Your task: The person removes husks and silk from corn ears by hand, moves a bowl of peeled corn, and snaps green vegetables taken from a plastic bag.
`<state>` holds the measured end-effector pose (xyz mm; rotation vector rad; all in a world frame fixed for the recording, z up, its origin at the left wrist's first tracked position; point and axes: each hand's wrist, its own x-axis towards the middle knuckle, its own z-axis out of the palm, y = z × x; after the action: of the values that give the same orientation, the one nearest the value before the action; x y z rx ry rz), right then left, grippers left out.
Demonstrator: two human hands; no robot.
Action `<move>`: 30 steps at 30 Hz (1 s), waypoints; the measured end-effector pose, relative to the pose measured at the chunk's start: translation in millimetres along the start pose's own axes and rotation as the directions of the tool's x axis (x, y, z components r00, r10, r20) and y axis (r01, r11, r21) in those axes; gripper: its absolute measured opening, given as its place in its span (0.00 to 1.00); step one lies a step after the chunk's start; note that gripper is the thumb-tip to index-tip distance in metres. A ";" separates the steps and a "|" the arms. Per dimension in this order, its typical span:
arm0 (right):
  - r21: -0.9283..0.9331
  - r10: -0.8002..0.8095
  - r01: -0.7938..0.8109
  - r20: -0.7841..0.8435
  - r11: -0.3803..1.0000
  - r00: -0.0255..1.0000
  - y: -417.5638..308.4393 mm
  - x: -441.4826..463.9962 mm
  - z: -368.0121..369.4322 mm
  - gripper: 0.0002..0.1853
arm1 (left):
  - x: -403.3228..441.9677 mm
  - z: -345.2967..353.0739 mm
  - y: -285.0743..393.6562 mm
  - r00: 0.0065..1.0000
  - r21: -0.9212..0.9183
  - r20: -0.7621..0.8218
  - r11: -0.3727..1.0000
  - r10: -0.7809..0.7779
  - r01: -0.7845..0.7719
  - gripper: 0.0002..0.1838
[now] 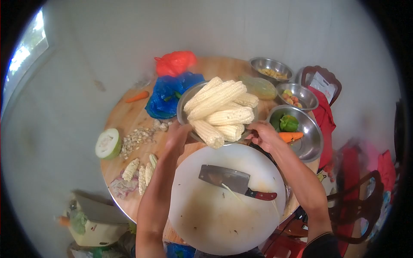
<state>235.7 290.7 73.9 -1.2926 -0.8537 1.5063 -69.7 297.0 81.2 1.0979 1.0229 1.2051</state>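
Note:
A metal bowl [184,97] heaped with peeled white corn cobs [221,99] is held between my two hands beyond the cutting board. My left hand [179,135] grips its near left rim, and my right hand [261,133] has the near right rim. Several cobs stick out over the edge. Closer to me is a round white cutting board [198,215], marked with brownish stains. On it lies a cleaver [226,178] with a red handle, a thin pale strand [232,192] against it. The bowl's underside is hidden.
Left on the wooden table are a cut melon [108,144], garlic cloves [137,139], small corn pieces [142,178] and a carrot [137,96]. Blue [161,101] and red bags [175,63] sit behind. Metal bowls [313,142] line the right side, near a wooden chair [376,206].

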 end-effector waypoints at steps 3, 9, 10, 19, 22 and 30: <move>0.185 0.047 -0.058 0.067 0.981 0.997 -10.6 -55.1 -3.8 0.12 | -53.5 25.2 39.2 0.996 0.098 -0.085 0.995 -0.016 0.024 0.23; 0.345 0.038 -0.013 -0.063 0.938 0.997 10.3 -174.1 -27.6 0.13 | -132.8 51.1 50.6 0.994 0.040 0.092 0.997 -0.067 0.064 0.25; 0.331 0.008 0.033 -0.120 0.943 0.993 19.3 -196.7 -30.1 0.14 | -144.9 56.8 50.1 0.986 0.021 0.156 0.998 -0.061 0.058 0.25; 0.405 -0.201 0.421 -0.483 0.812 0.852 74.5 -374.4 -66.5 0.29 | -246.6 127.2 49.2 0.875 0.049 0.467 0.992 -0.124 0.114 0.32; 0.314 -0.265 0.499 -0.563 0.808 0.783 93.7 -409.0 -94.1 0.29 | -271.3 151.7 40.1 0.846 0.045 0.504 0.983 -0.175 0.177 0.34; 0.278 0.076 0.019 -0.327 0.960 0.942 -5.8 -487.3 -241.0 0.38 | -320.6 204.2 15.8 0.791 0.138 0.567 0.974 -0.229 0.182 0.36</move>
<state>472.1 -185.5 187.4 -1.3032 -0.3874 1.3206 98.1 -39.5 139.4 1.2716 0.6847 0.5870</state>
